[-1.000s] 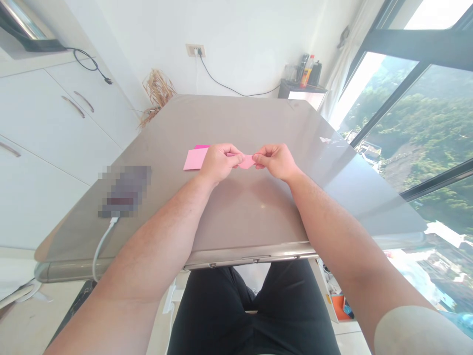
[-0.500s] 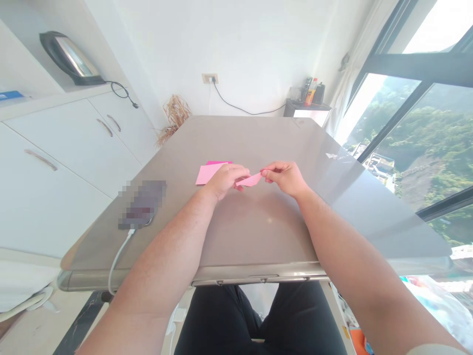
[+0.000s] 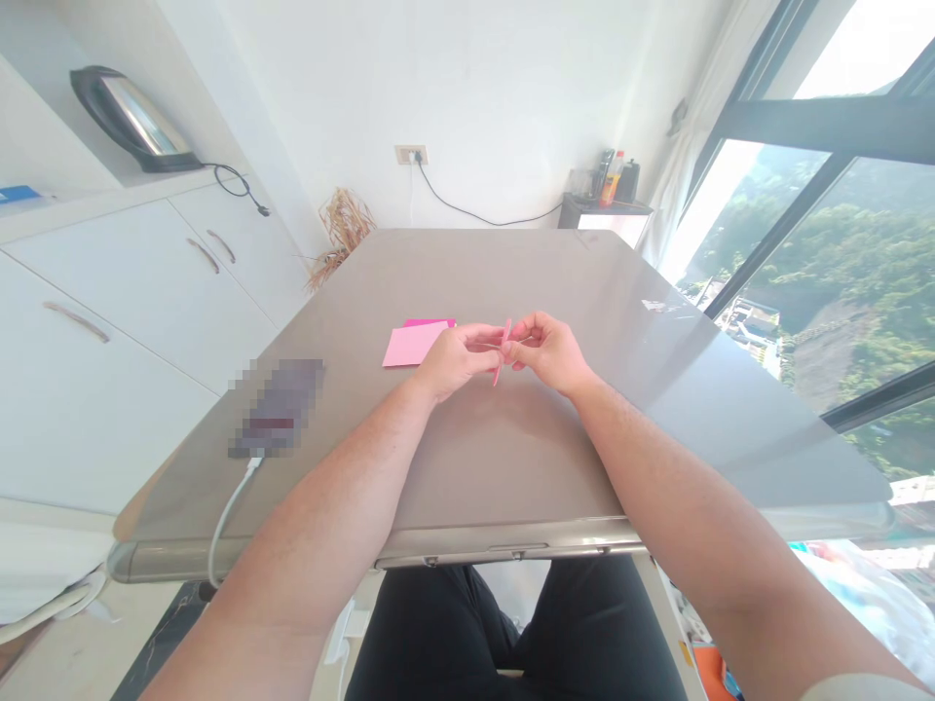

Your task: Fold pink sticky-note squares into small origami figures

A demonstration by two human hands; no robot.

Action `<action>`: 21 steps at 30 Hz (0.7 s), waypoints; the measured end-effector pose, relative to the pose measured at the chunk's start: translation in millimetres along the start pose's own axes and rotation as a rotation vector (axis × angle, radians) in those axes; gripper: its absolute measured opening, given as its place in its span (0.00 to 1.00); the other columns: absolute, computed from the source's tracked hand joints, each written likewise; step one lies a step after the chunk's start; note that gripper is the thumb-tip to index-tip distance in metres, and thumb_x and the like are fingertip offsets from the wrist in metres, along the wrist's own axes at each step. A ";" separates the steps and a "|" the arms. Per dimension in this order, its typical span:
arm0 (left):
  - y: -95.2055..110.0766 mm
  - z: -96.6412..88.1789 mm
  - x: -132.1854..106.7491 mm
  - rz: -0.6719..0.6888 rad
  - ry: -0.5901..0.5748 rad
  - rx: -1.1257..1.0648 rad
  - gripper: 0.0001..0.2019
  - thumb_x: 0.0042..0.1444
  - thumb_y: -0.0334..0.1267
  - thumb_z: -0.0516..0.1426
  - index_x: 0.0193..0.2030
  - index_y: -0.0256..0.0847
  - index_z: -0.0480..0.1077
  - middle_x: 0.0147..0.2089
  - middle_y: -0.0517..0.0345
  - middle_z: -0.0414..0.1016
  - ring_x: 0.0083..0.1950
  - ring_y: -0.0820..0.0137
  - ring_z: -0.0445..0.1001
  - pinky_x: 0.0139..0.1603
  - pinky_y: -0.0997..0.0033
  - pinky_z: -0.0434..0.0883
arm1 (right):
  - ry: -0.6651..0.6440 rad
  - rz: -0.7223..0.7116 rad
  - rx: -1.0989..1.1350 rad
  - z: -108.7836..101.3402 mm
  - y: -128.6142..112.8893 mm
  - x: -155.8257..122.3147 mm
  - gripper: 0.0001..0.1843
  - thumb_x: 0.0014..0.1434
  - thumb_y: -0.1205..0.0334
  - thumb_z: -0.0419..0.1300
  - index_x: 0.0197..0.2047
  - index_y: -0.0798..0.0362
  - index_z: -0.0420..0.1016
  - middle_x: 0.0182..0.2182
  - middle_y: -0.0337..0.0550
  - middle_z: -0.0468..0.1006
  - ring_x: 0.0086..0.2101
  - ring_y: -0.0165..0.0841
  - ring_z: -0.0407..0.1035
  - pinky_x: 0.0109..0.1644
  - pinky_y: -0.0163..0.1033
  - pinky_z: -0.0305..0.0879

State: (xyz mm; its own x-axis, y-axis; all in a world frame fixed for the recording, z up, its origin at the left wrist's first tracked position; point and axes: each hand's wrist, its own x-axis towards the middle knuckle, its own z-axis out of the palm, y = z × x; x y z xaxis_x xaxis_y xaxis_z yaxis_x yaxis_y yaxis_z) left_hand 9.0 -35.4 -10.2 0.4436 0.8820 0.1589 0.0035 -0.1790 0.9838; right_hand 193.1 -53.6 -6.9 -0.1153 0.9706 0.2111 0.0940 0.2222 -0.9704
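Note:
A small piece of pink paper point(image 3: 506, 334) is held nearly edge-on above the table, so it shows as a thin strip. My left hand point(image 3: 462, 360) pinches it from the left, and my right hand point(image 3: 546, 352) grips it from the right with thumb and fingers. Any fold in the paper is hard to make out at this angle. Beside my left hand lies a light pink sheet of paper point(image 3: 410, 347), partly covered by that hand. A darker magenta sheet point(image 3: 430, 321) peeks out along its far edge.
The grey-brown table point(image 3: 504, 458) stretches out in front of me. On its left is a blurred-out dark device point(image 3: 281, 404) with a white cable point(image 3: 228, 511) running over the front edge. Small pale scraps point(image 3: 655, 306) lie at the right, near the window.
The paper has turned from lying slanted and nearly flat to standing edge-on. My right hand has moved left, closer to my left hand.

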 end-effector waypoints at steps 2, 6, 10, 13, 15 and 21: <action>-0.5 -0.2 0.2 0.016 -0.007 0.024 0.23 0.46 0.43 0.70 0.50 0.41 0.78 0.51 0.44 0.81 0.52 0.53 0.80 0.44 0.58 0.76 | -0.007 0.005 -0.007 0.5 -0.8 -0.4 0.16 0.48 0.57 0.72 0.33 0.51 0.70 0.30 0.40 0.79 0.33 0.36 0.78 0.36 0.42 0.75; -1.7 -1.0 0.6 0.027 -0.005 0.050 0.24 0.46 0.43 0.71 0.51 0.41 0.77 0.52 0.45 0.81 0.51 0.53 0.80 0.41 0.59 0.77 | -0.013 -0.019 0.001 0.1 1.7 0.8 0.15 0.48 0.56 0.72 0.33 0.51 0.71 0.30 0.40 0.79 0.33 0.36 0.77 0.35 0.42 0.75; -3.3 -1.8 1.8 0.032 0.012 0.061 0.23 0.46 0.42 0.71 0.50 0.41 0.77 0.54 0.45 0.80 0.51 0.53 0.80 0.42 0.59 0.77 | -0.021 -0.032 0.004 -1.2 6.4 2.7 0.15 0.49 0.55 0.73 0.34 0.51 0.73 0.31 0.41 0.80 0.33 0.36 0.77 0.35 0.42 0.75; -4.2 -2.2 2.4 0.038 0.017 0.054 0.22 0.46 0.41 0.71 0.49 0.41 0.77 0.54 0.45 0.80 0.51 0.53 0.80 0.42 0.58 0.77 | -0.020 -0.028 -0.001 -1.7 7.0 2.8 0.15 0.50 0.55 0.72 0.35 0.51 0.73 0.32 0.41 0.81 0.33 0.35 0.77 0.35 0.43 0.75; -4.6 -2.2 2.6 0.047 0.022 0.050 0.22 0.47 0.41 0.71 0.49 0.40 0.76 0.53 0.45 0.80 0.52 0.53 0.80 0.43 0.57 0.77 | -0.021 -0.026 -0.007 -1.5 6.5 2.6 0.14 0.50 0.56 0.71 0.35 0.51 0.73 0.32 0.42 0.81 0.33 0.35 0.77 0.36 0.43 0.74; -5.3 -1.2 2.5 0.078 0.068 0.109 0.22 0.46 0.42 0.71 0.49 0.41 0.77 0.53 0.45 0.80 0.54 0.53 0.79 0.48 0.55 0.76 | -0.007 -0.030 -0.034 -0.4 5.8 1.9 0.10 0.51 0.59 0.68 0.36 0.51 0.73 0.32 0.41 0.81 0.33 0.34 0.77 0.35 0.41 0.74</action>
State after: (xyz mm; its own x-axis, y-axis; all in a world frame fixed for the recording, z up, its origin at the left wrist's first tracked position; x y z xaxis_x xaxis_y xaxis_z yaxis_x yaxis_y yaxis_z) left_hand 9.1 -31.7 -14.9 0.3845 0.8906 0.2430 0.0700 -0.2907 0.9543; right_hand 193.8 -50.5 -12.1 -0.1259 0.9628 0.2391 0.1243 0.2545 -0.9591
